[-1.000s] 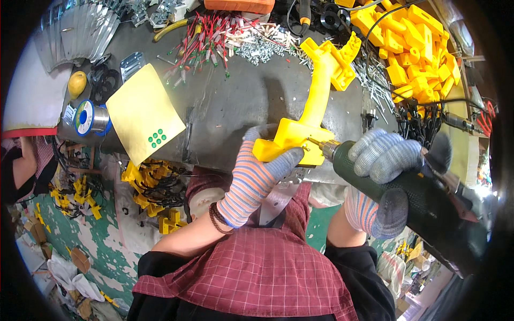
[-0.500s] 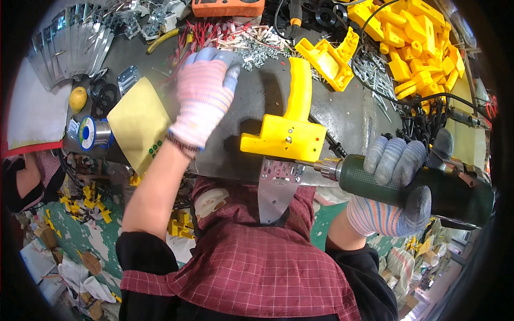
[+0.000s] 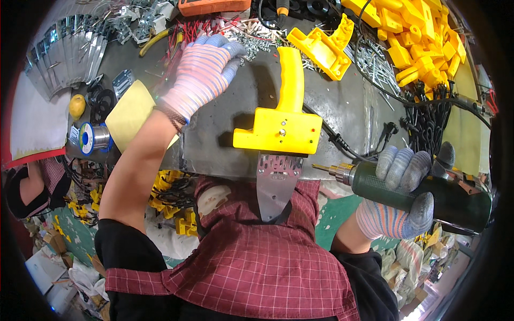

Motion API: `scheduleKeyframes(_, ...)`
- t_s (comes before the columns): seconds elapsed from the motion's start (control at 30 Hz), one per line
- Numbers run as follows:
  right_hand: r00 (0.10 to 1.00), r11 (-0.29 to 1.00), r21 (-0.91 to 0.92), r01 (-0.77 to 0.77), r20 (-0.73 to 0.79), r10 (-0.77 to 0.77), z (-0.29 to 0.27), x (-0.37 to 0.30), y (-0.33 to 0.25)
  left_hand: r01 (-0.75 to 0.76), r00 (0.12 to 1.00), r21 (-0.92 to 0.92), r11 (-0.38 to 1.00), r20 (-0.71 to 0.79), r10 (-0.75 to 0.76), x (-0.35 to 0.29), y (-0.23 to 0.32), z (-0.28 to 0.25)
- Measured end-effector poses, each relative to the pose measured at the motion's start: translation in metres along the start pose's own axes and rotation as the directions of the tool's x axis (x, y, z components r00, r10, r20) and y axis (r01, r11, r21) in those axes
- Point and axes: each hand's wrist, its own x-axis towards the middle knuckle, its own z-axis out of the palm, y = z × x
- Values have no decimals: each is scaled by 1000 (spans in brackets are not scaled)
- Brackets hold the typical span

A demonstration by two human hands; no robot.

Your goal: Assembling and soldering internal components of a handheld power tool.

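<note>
Yellow-handled tool (image 3: 285,128), one: near edge of bench (image 3: 209,147), unheld. Right hand (image 3: 399,170): fingers wrapped round green driver (image 3: 369,184), bit (image 3: 323,168) best kept clear. Left hand (image 3: 206,67): beside far small hardware (image 3: 262,41) (grip: cannot tell); single pieces advisable.

Your view is bright and fairly even. Light seems to reach the worktop (image 3: 348,107) from your right, as the yellow handle (image 3: 290,80) throws a soft dark shadow leftward. At upper left you catch glints off the metal strips (image 3: 64,51). Fisheye distortion bends straight edges, black fills the corners, and the clutter (image 3: 85,278) near your rim looks soft.
</note>
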Motion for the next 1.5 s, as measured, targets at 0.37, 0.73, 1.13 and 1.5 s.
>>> scheduleKeyframes(0.37, 997, 1000, 2, -14, 81, 14, -4, -2, -2, -162, 980, 263, 951, 152, 125, 19, -6, -3)
scheduleKeyframes(0.73, 998, 985, 174, -15, -61, 26, 23, 5, -8, 323, 734, -789, -523, 557, -388, -92, 156, -57)
scheduleKeyframes(1.13, 956, 954, 125, -272, 146, 254, 16, 2, -3, 377, 701, -777, -504, 595, -393, -102, 159, -47)
scheduleKeyframes(1.5, 948, 978, 55, -199, 262, 179, 22, -5, 5, 396, 673, -475, -786, 733, -103, -102, 148, -52)
